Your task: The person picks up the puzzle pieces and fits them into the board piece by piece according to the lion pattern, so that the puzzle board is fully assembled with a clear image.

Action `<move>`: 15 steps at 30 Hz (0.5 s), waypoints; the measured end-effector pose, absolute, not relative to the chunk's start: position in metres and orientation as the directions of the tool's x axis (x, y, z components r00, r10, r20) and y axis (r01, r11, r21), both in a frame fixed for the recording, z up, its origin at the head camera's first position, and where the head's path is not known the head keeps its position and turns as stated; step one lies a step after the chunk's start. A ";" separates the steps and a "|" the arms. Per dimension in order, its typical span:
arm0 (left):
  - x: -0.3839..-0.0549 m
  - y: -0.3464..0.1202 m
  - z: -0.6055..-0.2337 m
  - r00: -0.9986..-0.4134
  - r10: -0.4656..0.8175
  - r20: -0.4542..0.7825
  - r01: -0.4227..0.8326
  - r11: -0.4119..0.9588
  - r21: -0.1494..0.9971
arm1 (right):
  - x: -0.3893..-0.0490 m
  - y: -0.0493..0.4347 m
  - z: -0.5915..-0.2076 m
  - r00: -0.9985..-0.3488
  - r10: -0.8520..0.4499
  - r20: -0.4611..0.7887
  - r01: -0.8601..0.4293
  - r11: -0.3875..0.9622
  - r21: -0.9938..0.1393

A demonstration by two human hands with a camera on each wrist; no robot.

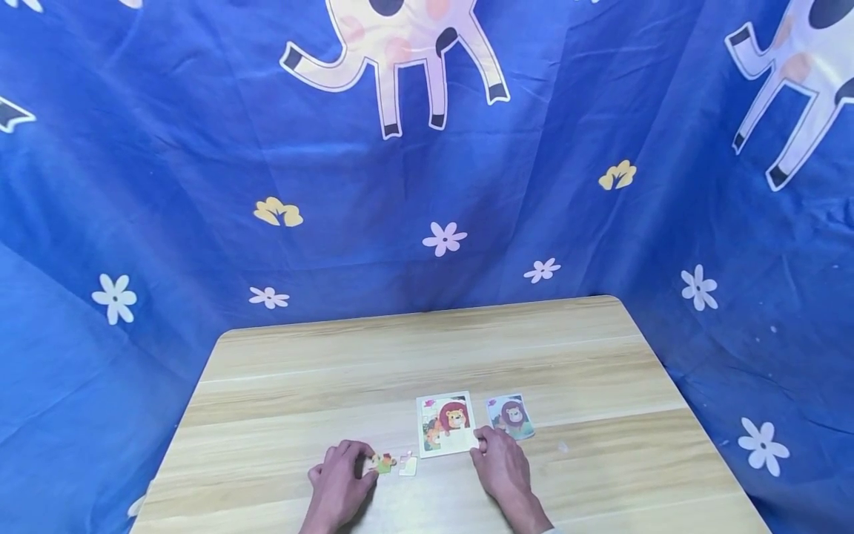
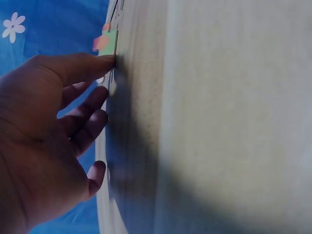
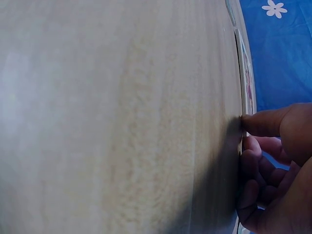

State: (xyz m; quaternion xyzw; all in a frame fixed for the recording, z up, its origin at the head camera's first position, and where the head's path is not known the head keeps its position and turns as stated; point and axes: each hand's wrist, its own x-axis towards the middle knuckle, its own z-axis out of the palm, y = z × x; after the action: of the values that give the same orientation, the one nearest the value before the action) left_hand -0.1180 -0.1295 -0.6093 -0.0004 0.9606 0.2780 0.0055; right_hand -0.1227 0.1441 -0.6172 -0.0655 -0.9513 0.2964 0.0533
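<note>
My left hand (image 1: 342,476) is at a green and orange puzzle piece (image 1: 383,463) lying on the table, thumb and index finger on its edges. In the left wrist view the thumb (image 2: 92,66) touches this piece (image 2: 108,43); the other fingers are bent. A paler puzzle piece (image 1: 408,464) lies just right of it. My right hand (image 1: 502,463) holds the right edge of a lion puzzle board (image 1: 427,450) between thumb and curled fingers. The board shows the lion's head, with a pale blank area at lower right. In the right wrist view the board (image 3: 246,73) appears edge-on.
A smaller lion picture card (image 1: 512,417) lies right of the board, partly behind the right hand. The wooden table (image 1: 333,371) has its far edge near a blue curtain (image 1: 400,178) printed with flowers and animals, which also hangs on both sides.
</note>
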 end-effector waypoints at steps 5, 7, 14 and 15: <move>-0.118 -0.129 -0.611 -0.999 -0.032 -0.042 -0.051 0.805 0.590 | -0.123 0.144 -0.617 -0.985 0.162 0.051 0.104 0.814 -0.571; -0.117 -0.129 -0.611 -0.998 -0.042 -0.046 -0.061 0.794 0.604 | -0.122 0.144 -0.617 -0.985 0.166 0.045 0.111 0.812 -0.573; -0.118 -0.117 -0.605 -0.998 -0.055 -0.017 -0.052 0.749 0.661 | -0.122 0.143 -0.616 -0.985 0.164 0.052 0.106 0.814 -0.571; -0.118 -0.114 -0.603 -0.999 -0.052 -0.008 -0.045 0.743 0.668 | -0.122 0.143 -0.616 -0.985 0.165 0.053 0.105 0.815 -0.569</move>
State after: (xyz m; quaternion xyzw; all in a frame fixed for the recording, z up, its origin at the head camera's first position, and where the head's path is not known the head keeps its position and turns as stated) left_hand -0.1182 -0.1141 -0.6033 -0.0260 0.9336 0.3574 -0.0055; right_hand -0.1223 0.1430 -0.6162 -0.0710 -0.9514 0.2954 0.0501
